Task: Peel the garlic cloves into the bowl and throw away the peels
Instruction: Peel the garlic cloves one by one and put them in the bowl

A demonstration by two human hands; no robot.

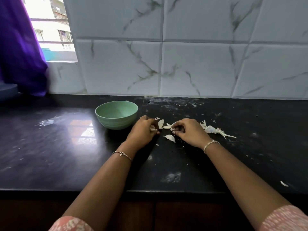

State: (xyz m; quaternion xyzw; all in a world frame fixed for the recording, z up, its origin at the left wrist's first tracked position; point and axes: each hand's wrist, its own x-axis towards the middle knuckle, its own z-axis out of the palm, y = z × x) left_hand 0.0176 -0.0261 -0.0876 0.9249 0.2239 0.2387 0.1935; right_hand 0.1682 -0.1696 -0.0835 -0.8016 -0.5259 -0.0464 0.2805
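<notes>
The black stone counter (50, 147) is polished to a gloss on the left and mirrors the window light. Its right half is dulled by whitish smears and dust. The pale green round bowl (115, 121) looks like matt plastic, ribbed low on its wall. The white grey-veined wall tiles (200, 67) are smooth with a soft sheen. The purple curtain (20, 55) is soft cloth. The white garlic peels (211, 130) look thin and papery, and the pale garlic cloves (170, 138) look smooth. The pink printed sleeves (286, 219) are cloth.

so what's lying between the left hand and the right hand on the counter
A few white garlic pieces, cloves or peel, lie on the black counter between the left hand and right hand; one more clove sits just nearer. Head view.
</notes>
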